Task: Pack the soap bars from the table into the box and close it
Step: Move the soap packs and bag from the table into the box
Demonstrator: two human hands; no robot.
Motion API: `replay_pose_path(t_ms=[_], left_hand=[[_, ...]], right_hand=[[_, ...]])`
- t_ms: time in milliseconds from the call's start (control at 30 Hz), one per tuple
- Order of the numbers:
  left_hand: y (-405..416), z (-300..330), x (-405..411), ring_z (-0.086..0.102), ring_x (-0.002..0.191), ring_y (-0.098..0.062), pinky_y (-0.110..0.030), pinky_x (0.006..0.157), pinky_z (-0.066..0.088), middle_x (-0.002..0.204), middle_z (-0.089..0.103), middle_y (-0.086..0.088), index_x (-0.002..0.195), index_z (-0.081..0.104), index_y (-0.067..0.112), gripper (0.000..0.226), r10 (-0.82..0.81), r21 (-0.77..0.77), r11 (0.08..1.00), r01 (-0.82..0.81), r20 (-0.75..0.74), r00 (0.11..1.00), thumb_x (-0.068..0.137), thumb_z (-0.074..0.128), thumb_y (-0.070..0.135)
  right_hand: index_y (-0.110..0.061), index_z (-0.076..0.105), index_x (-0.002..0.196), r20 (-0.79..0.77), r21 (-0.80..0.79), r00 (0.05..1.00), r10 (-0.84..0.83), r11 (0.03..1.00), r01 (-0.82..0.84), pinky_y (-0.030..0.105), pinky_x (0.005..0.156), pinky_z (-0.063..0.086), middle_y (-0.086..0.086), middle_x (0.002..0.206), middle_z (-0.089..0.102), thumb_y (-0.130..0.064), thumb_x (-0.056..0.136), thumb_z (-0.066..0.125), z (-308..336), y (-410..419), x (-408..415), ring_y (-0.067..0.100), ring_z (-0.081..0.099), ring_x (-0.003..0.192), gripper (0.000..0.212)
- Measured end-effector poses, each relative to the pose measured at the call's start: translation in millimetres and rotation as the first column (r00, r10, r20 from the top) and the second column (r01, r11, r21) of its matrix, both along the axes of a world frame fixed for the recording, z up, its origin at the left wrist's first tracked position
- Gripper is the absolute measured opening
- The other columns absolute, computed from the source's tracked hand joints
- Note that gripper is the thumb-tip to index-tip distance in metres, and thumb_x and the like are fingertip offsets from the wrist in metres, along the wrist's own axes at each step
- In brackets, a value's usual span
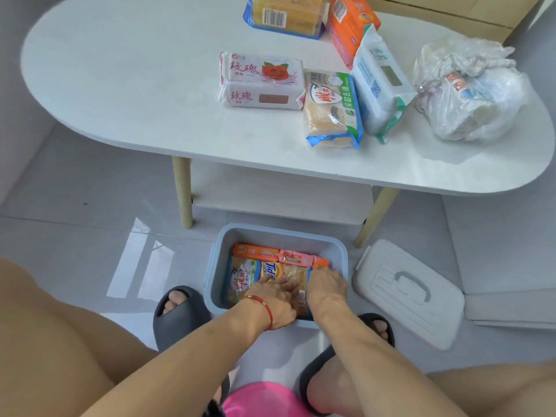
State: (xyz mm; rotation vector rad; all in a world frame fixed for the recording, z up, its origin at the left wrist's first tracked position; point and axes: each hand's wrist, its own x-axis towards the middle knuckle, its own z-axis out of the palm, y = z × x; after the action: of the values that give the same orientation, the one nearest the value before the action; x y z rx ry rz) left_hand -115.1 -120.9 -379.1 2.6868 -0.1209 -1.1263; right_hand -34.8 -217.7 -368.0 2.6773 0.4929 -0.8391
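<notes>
From the head view we look down on a blue-grey box (338, 251) standing open on the tiled floor, just in front of the white oval bench (120, 85). Inside the box we see several packed soap bars (255, 252) lying flat: an orange one and a pink one along the far wall, and nearer us a blue-edged pack, a yellow Tide pack (272, 270) and a clear-wrapped amber one.

Both hands are down in the box. The left hand (276, 302), with a red cord on its wrist, lies over the amber pack with its fingers (266, 279) stretched flat and reaching onto the Tide pack; they press on the packs and grip nothing. The right hand (326, 285) lies palm down beside it at the right end of the box, fingers straight and spread on the packs, likewise holding nothing.

The white lid (409, 293) with its grey handle lies on the floor just right of the box.

On the bench more soap remains: a white rose-print pack (260, 81), a green-and-blue pack (331, 109) beside it, a white-and-blue pack (380, 85) leaning against that, an orange pack (349, 25) and a yellow pack (285, 13) farther back. A crumpled plastic bag (469, 91) sits at the right end.
</notes>
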Motion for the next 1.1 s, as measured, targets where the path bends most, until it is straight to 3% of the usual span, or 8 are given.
replay_pose_path(t_ms=[167, 233, 367, 600, 667, 800, 933, 1100], left_hand=[[-3, -7, -5, 0.002, 0.154, -0.019, -0.051, 0.124, 0.004, 0.167, -0.001, 0.006, 0.159, 0.007, 0.026, 0.062, 0.026, -0.006, 1.000, -0.026, 0.004, 1.000, 0.102, 0.015, 0.050], [-3, -7, -4, 0.002, 0.154, -0.020, -0.051, 0.124, 0.004, 0.167, -0.001, 0.005, 0.158, 0.007, 0.026, 0.062, 0.026, -0.012, 1.000, -0.026, 0.012, 1.000, 0.102, 0.014, 0.050], [-2, -9, -4, 0.000, 0.154, -0.017, -0.051, 0.123, 0.002, 0.167, -0.001, 0.007, 0.158, 0.008, 0.027, 0.062, 0.051, -0.030, 0.998, -0.051, 0.003, 0.999, 0.101, 0.014, 0.049], [-4, -11, -6, 0.000, 0.154, -0.017, -0.050, 0.124, 0.004, 0.167, 0.000, 0.007, 0.158, 0.006, 0.031, 0.065, 0.072, -0.058, 0.996, -0.072, -0.007, 0.997, 0.099, 0.018, 0.056], [-5, -11, -7, 0.000, 0.154, -0.017, -0.050, 0.124, 0.006, 0.167, -0.001, 0.007, 0.158, 0.005, 0.031, 0.064, 0.074, -0.056, 0.996, -0.074, -0.002, 0.997, 0.100, 0.019, 0.055], [-5, -14, -9, -0.002, 0.154, -0.016, -0.050, 0.124, 0.006, 0.166, -0.004, 0.008, 0.158, 0.005, 0.028, 0.063, 0.085, -0.058, 0.995, -0.085, 0.006, 0.996, 0.101, 0.013, 0.053], [-6, -21, -15, -0.003, 0.154, -0.013, -0.042, 0.125, 0.006, 0.166, 0.001, 0.009, 0.158, 0.011, 0.029, 0.060, 0.162, -0.150, 0.978, -0.147, 0.088, 0.983, 0.101, 0.014, 0.049], [-5, -30, -15, 0.000, 0.154, -0.016, -0.030, 0.121, 0.000, 0.167, 0.005, 0.002, 0.158, 0.008, 0.027, 0.059, 0.161, -0.282, 0.951, -0.123, 0.114, 0.980, 0.103, 0.020, 0.043]], right_hand=[[0.005, 0.040, 0.142, 0.057, 0.097, 0.998, 0.001, 0.995, -0.006, 0.035, 0.098, 0.051, 0.020, 0.139, 0.049, 0.003, 0.088, 0.059, 9, -3, -14, 0.031, 0.055, 0.124, 0.057], [0.004, 0.031, 0.149, 0.093, 0.157, 0.993, 0.068, 0.984, -0.082, 0.038, 0.109, 0.043, 0.021, 0.151, 0.033, 0.004, 0.088, 0.056, 10, -14, -27, 0.034, 0.040, 0.136, 0.066], [-0.005, 0.021, 0.156, -0.047, 0.228, 0.998, 0.036, 0.973, -0.024, 0.038, 0.124, 0.017, 0.010, 0.168, 0.001, -0.002, 0.094, 0.049, 7, -25, -31, 0.030, 0.004, 0.153, 0.068], [-0.007, 0.008, 0.159, -0.235, 0.088, 0.972, 0.013, 0.996, 0.008, 0.047, 0.124, 0.017, 0.019, 0.166, -0.014, -0.009, 0.098, 0.053, 2, -9, -31, 0.038, -0.008, 0.153, 0.076], [-0.008, 0.007, 0.159, -0.247, 0.103, 0.969, -0.010, 0.994, 0.037, 0.046, 0.123, 0.020, 0.017, 0.166, -0.014, -0.007, 0.096, 0.056, 5, -9, -32, 0.038, -0.002, 0.153, 0.079], [-0.001, 0.017, 0.155, -0.172, 0.218, 0.981, -0.085, 0.968, 0.122, 0.037, 0.107, 0.045, 0.019, 0.161, 0.017, -0.004, 0.091, 0.061, 7, -24, -43, 0.035, 0.052, 0.132, 0.078], [-0.004, 0.020, 0.156, -0.176, 0.254, 0.983, -0.051, 0.963, 0.095, 0.037, 0.110, 0.041, 0.016, 0.160, 0.026, -0.007, 0.094, 0.054, 11, -30, -42, 0.033, 0.048, 0.134, 0.070], [-0.003, 0.017, 0.156, -0.197, 0.249, 0.980, 0.024, 0.968, 0.026, 0.037, 0.116, 0.035, 0.016, 0.164, 0.019, -0.009, 0.093, 0.057, 15, -33, -44, 0.029, 0.033, 0.146, 0.075]])
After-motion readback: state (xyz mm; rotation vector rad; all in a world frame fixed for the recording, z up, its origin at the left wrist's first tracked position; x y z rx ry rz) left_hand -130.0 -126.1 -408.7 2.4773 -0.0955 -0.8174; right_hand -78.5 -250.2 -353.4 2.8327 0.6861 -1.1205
